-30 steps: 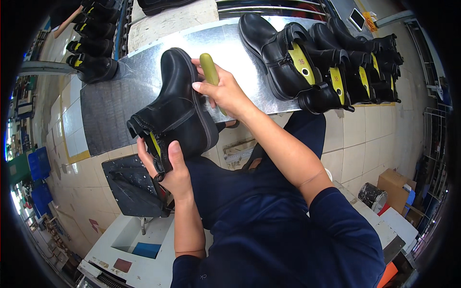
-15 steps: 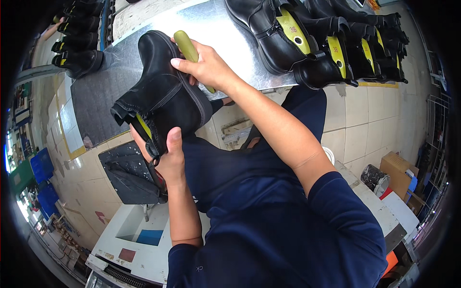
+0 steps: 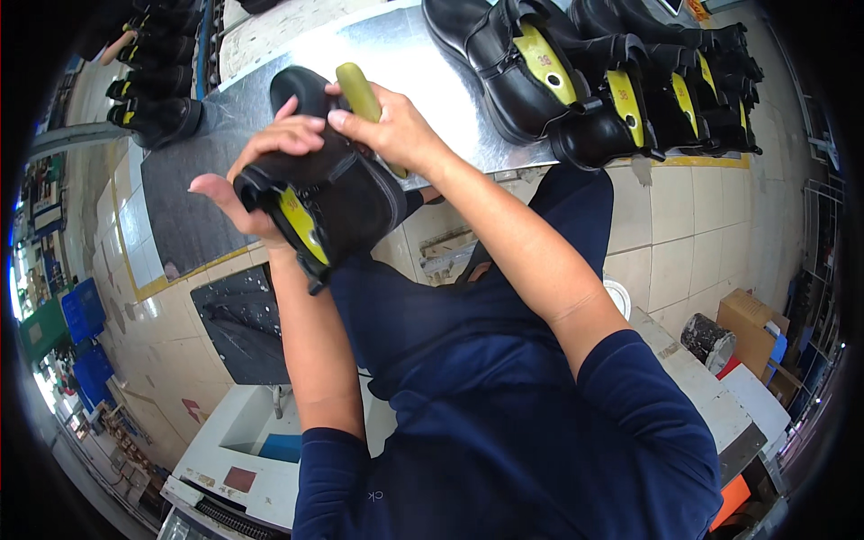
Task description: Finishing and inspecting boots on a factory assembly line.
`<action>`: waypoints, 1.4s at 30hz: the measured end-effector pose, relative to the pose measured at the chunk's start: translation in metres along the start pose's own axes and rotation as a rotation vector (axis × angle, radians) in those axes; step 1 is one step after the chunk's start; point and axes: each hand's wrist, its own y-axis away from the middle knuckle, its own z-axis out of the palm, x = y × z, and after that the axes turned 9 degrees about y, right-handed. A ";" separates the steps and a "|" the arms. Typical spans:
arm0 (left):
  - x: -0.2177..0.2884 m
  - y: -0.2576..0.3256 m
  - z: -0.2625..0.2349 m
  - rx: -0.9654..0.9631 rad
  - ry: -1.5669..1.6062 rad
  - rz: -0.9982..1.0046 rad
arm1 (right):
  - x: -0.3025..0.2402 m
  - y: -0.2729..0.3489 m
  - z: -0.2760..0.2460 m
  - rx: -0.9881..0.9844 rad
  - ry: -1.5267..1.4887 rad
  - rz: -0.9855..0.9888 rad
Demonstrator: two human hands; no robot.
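Left hand (image 3: 256, 175) grasps a black boot (image 3: 328, 193) at its opening; right hand (image 3: 391, 130), just beside, clenches an olive-green tool handle (image 3: 357, 90) above the boot.

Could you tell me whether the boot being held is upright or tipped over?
Tipped: the black boot lies sideways between both hands, its yellow-lined opening facing the camera.

The left hand (image 3: 256, 180) is shifting from the black boot (image 3: 328, 184)'s opening at 6 o'clock to its upper side. The right hand (image 3: 391, 130), gripping the olive-green tool (image 3: 358, 90), is staying on top while the boot is tipping toward 5 o'clock.
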 end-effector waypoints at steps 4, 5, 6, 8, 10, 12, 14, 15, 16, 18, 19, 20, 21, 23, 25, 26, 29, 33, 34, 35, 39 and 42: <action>0.012 0.043 0.020 0.532 -0.438 0.125 | 0.011 0.000 0.010 0.214 0.060 -0.291; 0.022 0.055 0.028 0.709 -0.410 0.205 | 0.002 0.002 0.013 0.237 -0.049 -0.215; 0.026 0.064 0.035 0.864 -0.470 0.255 | 0.001 0.004 0.011 0.268 -0.147 -0.130; 0.030 0.079 0.037 1.075 -0.543 0.245 | -0.001 0.005 0.011 0.280 -0.123 -0.131; 0.030 0.112 0.032 0.918 -0.684 0.251 | -0.005 0.006 0.008 0.219 -0.024 -0.049; 0.034 0.131 0.033 0.618 -0.693 0.249 | -0.007 0.009 0.006 0.188 -0.013 -0.086; 0.046 0.150 0.016 0.337 -0.779 0.129 | -0.013 0.008 -0.001 0.121 -0.316 0.017; 0.051 0.159 0.006 0.277 -0.729 0.065 | -0.015 0.005 0.001 0.138 -0.353 0.008; 0.051 0.171 0.003 0.289 -0.745 0.004 | -0.018 0.003 0.001 0.129 -0.350 0.011; 0.061 0.177 -0.014 0.159 -0.956 -0.118 | -0.029 0.001 0.004 0.097 -0.642 0.140; 0.059 0.181 -0.017 0.172 -0.958 -0.122 | -0.037 -0.002 0.010 0.103 -0.732 0.203; 0.057 0.180 -0.019 0.169 -0.950 -0.113 | -0.038 -0.002 0.015 0.091 -0.727 0.205; 0.054 0.178 -0.020 0.167 -0.942 -0.103 | -0.040 -0.002 0.019 0.072 -0.811 0.177; 0.053 0.173 -0.020 0.204 -0.889 -0.120 | -0.045 -0.004 0.029 0.050 -0.923 0.131; 0.054 0.173 -0.022 0.244 -0.833 -0.137 | -0.049 -0.007 0.038 0.028 -0.965 0.123; 0.053 0.173 -0.025 0.221 -0.828 -0.136 | -0.050 -0.009 0.041 0.021 -1.013 0.108; 0.053 0.171 -0.026 0.198 -0.843 -0.120 | -0.046 -0.013 0.047 0.029 -0.979 0.134; 0.049 0.164 -0.022 0.257 -0.893 -0.055 | -0.044 -0.014 0.049 -0.007 -0.918 0.086; 0.048 0.164 -0.021 0.271 -0.894 -0.055 | -0.046 -0.011 0.053 -0.017 -0.912 0.093; 0.048 0.165 -0.020 0.279 -0.910 -0.019 | -0.049 -0.008 0.058 -0.003 -0.818 0.013; 0.050 0.148 -0.026 0.222 -0.924 0.008 | -0.058 0.008 0.068 0.095 -0.638 -0.145; 0.054 0.154 -0.024 0.228 -0.913 -0.040 | -0.057 -0.003 0.065 0.074 -0.715 -0.081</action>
